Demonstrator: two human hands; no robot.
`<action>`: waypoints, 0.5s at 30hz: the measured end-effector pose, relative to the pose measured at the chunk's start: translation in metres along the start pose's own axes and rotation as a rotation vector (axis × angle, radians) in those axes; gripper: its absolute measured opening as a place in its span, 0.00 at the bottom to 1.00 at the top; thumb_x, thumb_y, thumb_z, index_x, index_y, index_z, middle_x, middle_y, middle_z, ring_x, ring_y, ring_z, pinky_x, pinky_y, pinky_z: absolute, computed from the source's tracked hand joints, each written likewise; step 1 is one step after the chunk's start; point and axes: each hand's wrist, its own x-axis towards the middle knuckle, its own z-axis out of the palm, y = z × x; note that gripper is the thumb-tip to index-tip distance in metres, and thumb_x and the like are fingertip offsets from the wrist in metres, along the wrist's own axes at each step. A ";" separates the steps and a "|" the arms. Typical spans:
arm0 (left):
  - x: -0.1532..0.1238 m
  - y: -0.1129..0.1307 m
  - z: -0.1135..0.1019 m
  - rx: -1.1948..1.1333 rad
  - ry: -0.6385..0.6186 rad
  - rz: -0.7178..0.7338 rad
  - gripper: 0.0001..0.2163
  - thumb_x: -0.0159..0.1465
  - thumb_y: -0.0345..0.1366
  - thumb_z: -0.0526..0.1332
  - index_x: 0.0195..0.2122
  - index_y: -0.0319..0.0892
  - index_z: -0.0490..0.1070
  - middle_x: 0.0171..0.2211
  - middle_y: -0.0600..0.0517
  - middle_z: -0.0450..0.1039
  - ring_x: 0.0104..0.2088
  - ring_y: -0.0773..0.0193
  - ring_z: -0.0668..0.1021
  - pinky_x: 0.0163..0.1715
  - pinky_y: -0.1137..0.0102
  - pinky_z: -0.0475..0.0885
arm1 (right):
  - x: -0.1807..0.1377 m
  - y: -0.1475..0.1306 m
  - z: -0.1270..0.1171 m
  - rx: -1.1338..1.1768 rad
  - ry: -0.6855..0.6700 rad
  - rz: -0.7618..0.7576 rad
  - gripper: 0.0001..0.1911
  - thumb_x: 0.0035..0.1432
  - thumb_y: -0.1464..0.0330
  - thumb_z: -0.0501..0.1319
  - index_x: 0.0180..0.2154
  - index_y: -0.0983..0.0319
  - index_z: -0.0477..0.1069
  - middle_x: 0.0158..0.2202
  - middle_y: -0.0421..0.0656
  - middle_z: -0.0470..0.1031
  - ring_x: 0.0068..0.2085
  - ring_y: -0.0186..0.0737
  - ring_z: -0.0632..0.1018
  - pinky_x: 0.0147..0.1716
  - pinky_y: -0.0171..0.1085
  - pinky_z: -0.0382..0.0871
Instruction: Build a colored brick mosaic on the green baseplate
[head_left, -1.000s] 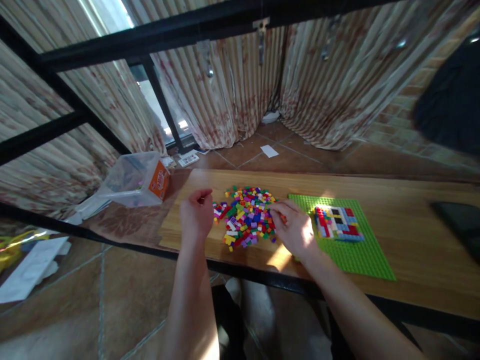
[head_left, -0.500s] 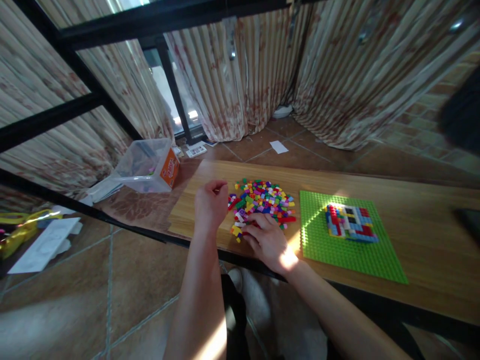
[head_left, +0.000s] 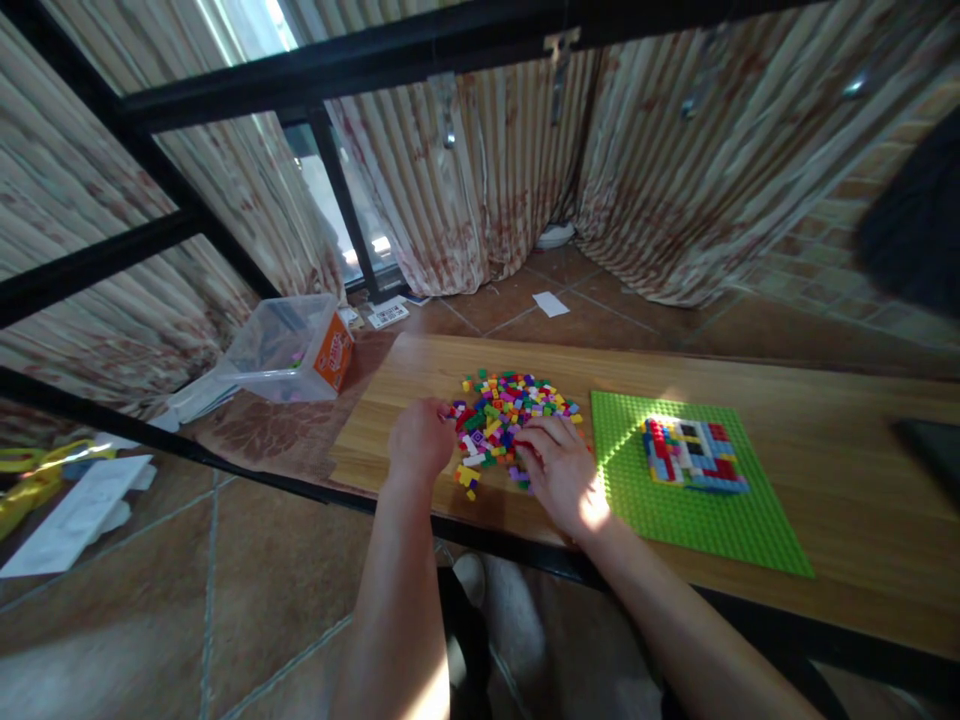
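A heap of small coloured bricks (head_left: 517, 405) lies on the wooden tabletop (head_left: 825, 440). My left hand (head_left: 418, 443) rests at the heap's left edge with its fingers curled under; what they hold is hidden. My right hand (head_left: 561, 472) lies over the heap's near right part, fingers bent down among the bricks. To the right lies a green baseplate (head_left: 697, 520) carrying a low block of red, blue, black and white bricks (head_left: 694, 453).
A clear plastic tub with an orange label (head_left: 289, 350) lies tipped at the table's left end. A dark flat object (head_left: 930, 445) sits at the far right edge. Black metal bars (head_left: 150, 240) cross in front of striped curtains. Papers (head_left: 67, 515) lie on the tiled floor.
My right hand has drawn back from the heap's right side to its near edge and now covers the near right bricks. My left hand has dropped closer to the heap.
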 end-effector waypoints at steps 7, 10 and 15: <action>0.005 0.007 0.009 0.054 0.016 0.045 0.14 0.60 0.28 0.58 0.43 0.44 0.79 0.41 0.44 0.80 0.46 0.53 0.79 0.45 0.64 0.71 | 0.004 0.014 -0.010 -0.177 0.031 0.159 0.10 0.62 0.71 0.56 0.39 0.62 0.77 0.40 0.50 0.76 0.42 0.50 0.72 0.44 0.48 0.68; 0.005 0.012 0.013 0.094 0.011 0.106 0.14 0.61 0.28 0.58 0.43 0.45 0.80 0.43 0.44 0.79 0.47 0.54 0.79 0.46 0.65 0.71 | 0.004 0.015 -0.013 -0.188 0.054 0.157 0.09 0.61 0.71 0.57 0.39 0.63 0.77 0.41 0.50 0.76 0.42 0.49 0.73 0.45 0.47 0.69; 0.005 0.014 0.021 0.174 0.006 0.157 0.12 0.62 0.32 0.59 0.43 0.43 0.79 0.42 0.45 0.79 0.49 0.56 0.78 0.48 0.67 0.70 | 0.000 0.015 -0.016 -0.122 0.123 0.119 0.09 0.61 0.70 0.58 0.39 0.61 0.77 0.41 0.47 0.76 0.41 0.46 0.74 0.45 0.45 0.70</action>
